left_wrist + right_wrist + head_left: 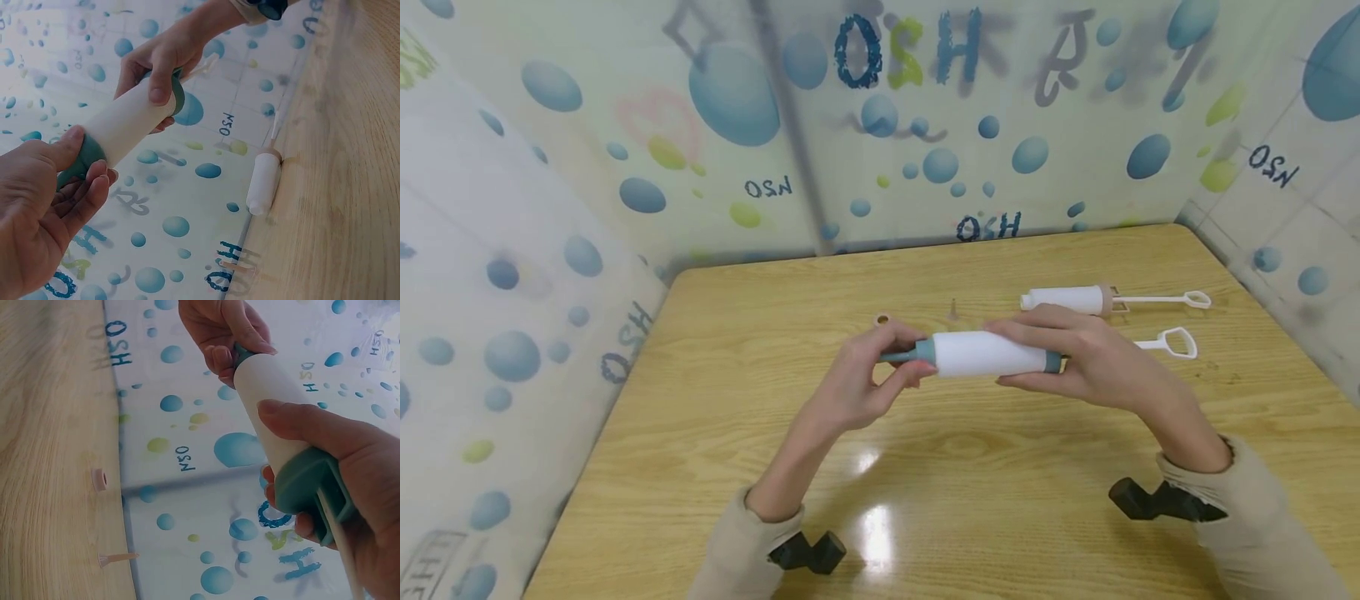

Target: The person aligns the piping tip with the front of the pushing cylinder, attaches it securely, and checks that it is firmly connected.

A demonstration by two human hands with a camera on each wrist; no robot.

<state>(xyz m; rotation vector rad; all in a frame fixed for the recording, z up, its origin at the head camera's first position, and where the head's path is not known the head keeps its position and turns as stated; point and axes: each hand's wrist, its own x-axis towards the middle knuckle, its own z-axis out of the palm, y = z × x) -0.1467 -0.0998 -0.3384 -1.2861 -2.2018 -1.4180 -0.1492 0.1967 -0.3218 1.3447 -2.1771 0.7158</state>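
A white tube with teal ends (pixel 988 353) is held level above the wooden table (pixel 925 500). My left hand (pixel 880 371) pinches its teal nozzle cap (pixel 84 159) between thumb and fingers. My right hand (pixel 1075 358) grips the other end, thumb on the white barrel (pixel 269 394) and fingers round the teal collar (pixel 309 487). A white plunger handle (pixel 1172 342) sticks out to the right past my right hand.
A second white tube with a beige collar and white plunger (pixel 1075 299) lies on the table behind my right hand. A small beige ring (pixel 882 318) and a thin nozzle tip (pixel 953 310) lie further back. Bubble-patterned walls (pixel 512 275) close the table in.
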